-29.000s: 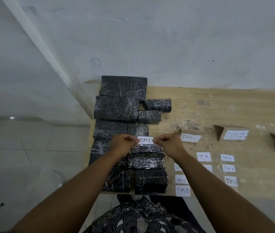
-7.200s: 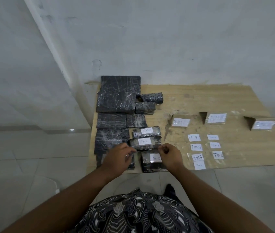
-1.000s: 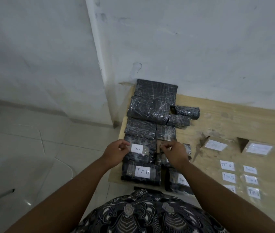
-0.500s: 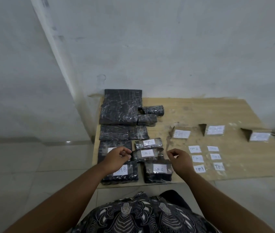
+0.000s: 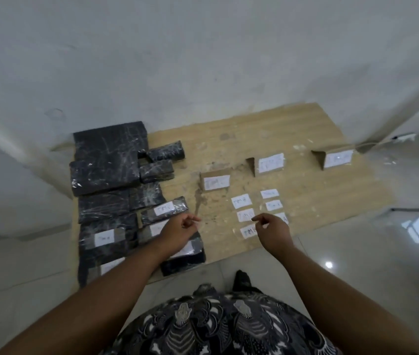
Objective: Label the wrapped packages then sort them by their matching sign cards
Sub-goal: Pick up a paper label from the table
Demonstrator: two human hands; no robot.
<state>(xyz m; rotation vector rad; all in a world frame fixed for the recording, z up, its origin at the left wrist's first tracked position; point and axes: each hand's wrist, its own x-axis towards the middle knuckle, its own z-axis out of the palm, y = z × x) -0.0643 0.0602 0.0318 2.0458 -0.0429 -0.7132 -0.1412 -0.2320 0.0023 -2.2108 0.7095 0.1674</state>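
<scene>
The labelling step is in hand, by my reading: five of the black wrapped packages (image 5: 108,160) at the left of the table (image 5: 305,190) carry white slips, among them the one marked TIM C (image 5: 163,210), while the bigger ones behind it are bare. The left hand (image 5: 180,230) hovers over the labelled packages with fingers loosely curled and nothing visible in them. The right hand (image 5: 273,228) hangs over the loose labels (image 5: 241,201), fingers likewise loosely bent and holding nothing I can make out (whether a fingertip touches a slip is too blurred to tell). The next move likely calls for a clean pinch on one thin slip without dragging its neighbours, then a carry leftward to a bare package. Sorting waits: the ground before the three sign cards (image 5: 216,182) is bare wood, with the widest room toward the right. The nearest packages overhang the table's near edge, so a nudge could tip one to the floor (image 5: 357,265).
</scene>
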